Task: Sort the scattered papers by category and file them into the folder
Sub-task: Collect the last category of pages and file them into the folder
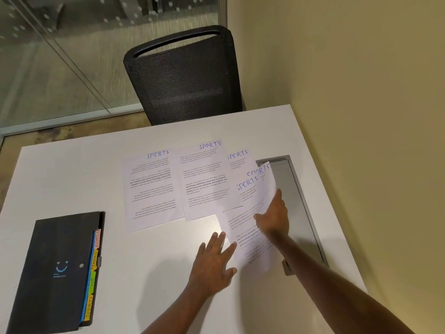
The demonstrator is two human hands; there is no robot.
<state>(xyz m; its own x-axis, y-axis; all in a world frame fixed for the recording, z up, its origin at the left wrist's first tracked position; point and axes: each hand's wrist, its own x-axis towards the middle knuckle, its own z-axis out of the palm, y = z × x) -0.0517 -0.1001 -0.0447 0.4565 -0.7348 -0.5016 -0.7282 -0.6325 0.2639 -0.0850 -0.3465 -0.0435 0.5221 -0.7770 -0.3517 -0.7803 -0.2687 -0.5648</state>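
Note:
Several printed papers headed "SPORTS" in blue lie on the white table [72,179]. One sheet [151,191] lies upside down at the left, a second [204,182] beside it, a third [238,160] partly covered. My right hand [273,214] holds two overlapping sheets [252,196], lifted at their far edge. My left hand [214,259] lies flat with straight fingers, its fingertips touching the near left edge of those sheets. A closed black folder [55,273] with coloured tabs (SPORTS, HR, FINANCE, ADMIN) lies at the front left.
A black mesh chair [185,75] stands at the table's far side. A grey cable hatch [298,201] is set into the tabletop at the right, under the lifted sheets. A yellow wall runs along the right, a glass partition at the back left.

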